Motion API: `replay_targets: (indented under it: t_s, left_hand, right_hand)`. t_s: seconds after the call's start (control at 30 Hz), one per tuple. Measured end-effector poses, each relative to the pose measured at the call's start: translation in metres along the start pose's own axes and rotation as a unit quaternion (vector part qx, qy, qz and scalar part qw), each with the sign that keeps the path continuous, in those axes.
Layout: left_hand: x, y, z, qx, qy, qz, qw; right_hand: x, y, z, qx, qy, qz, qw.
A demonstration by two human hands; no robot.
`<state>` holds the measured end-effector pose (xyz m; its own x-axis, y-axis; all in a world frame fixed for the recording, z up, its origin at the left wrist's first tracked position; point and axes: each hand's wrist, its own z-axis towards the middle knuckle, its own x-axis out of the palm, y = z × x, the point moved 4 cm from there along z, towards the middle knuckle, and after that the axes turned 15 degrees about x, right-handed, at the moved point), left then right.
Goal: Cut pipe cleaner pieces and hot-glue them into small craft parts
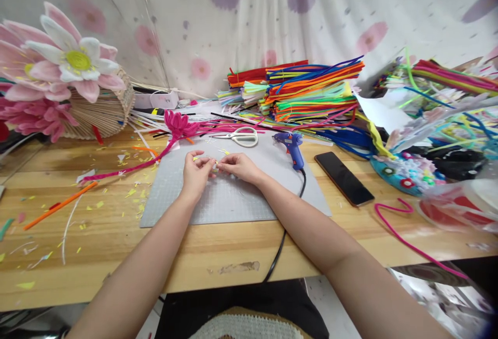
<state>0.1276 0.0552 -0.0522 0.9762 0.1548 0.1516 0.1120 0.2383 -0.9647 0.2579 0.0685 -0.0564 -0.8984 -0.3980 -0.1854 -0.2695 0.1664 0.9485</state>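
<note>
Over the grey cutting mat (171, 194), my left hand (196, 174) and my right hand (241, 167) meet fingertip to fingertip. Both are closed in a pinch around a tiny pale yellowish piece (216, 165), mostly hidden by the fingers; its kind cannot be made out. Just beyond the hands lie white-handled scissors (245, 137) and a few yellow scraps. A blue glue gun (291, 150) rests on the mat to the right of my right hand. Left of the mat's far edge is a magenta pipe-cleaner flower (179, 125) with a long fuzzy stem.
Bundles of colourful pipe cleaners (311, 90) are stacked at the back. A black phone (344, 178) lies right of the mat, and the glue gun's cord (280, 245) runs off the front edge. Large fuzzy flowers (78, 64) stand at left; yellow scraps litter the wooden table (116, 245).
</note>
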Motion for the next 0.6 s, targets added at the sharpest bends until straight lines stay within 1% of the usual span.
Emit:
replay_targets:
  t_s: [0.1, 0.17, 0.23, 0.3, 0.37, 0.4, 0.43, 0.47, 0.5, 0.6]
  left_hand:
    - [-0.002, 0.001, 0.001, -0.004, -0.016, -0.003, 1.000]
    - [-0.004, 0.001, 0.001, -0.011, -0.034, -0.008, 0.999]
    - [-0.006, -0.001, 0.001, -0.016, -0.047, -0.016, 0.999]
    - [-0.008, -0.002, 0.002, -0.019, -0.055, -0.024, 0.998]
    - [-0.010, -0.003, 0.003, -0.018, -0.059, -0.028, 0.998]
    - [-0.011, -0.003, 0.004, -0.015, -0.063, -0.029, 0.997]
    - [-0.012, -0.003, 0.004, -0.010, -0.066, -0.031, 0.997]
    - [-0.014, -0.002, 0.005, -0.005, -0.069, -0.031, 0.997]
    - [-0.015, -0.002, 0.006, -0.001, -0.072, -0.033, 0.997]
    - [-0.018, 0.000, 0.008, 0.004, -0.081, -0.035, 0.996]
  right_hand:
    - [0.000, -0.003, 0.002, 0.005, -0.003, -0.003, 1.000]
    - [-0.004, -0.004, 0.002, 0.011, -0.018, -0.018, 1.000]
    - [-0.015, 0.000, 0.001, 0.013, -0.068, -0.056, 0.996]
    - [-0.035, 0.007, -0.002, 0.015, -0.161, -0.117, 0.980]
    - [-0.057, 0.017, -0.004, 0.029, -0.264, -0.198, 0.944]
    - [-0.067, 0.021, -0.004, 0.039, -0.300, -0.246, 0.921]
    - [-0.074, 0.025, -0.002, 0.048, -0.324, -0.296, 0.898]
    - [-0.080, 0.029, 0.001, 0.054, -0.331, -0.347, 0.876]
    - [-0.082, 0.031, 0.007, 0.056, -0.325, -0.397, 0.856]
    - [-0.078, 0.034, 0.026, 0.056, -0.266, -0.532, 0.802]
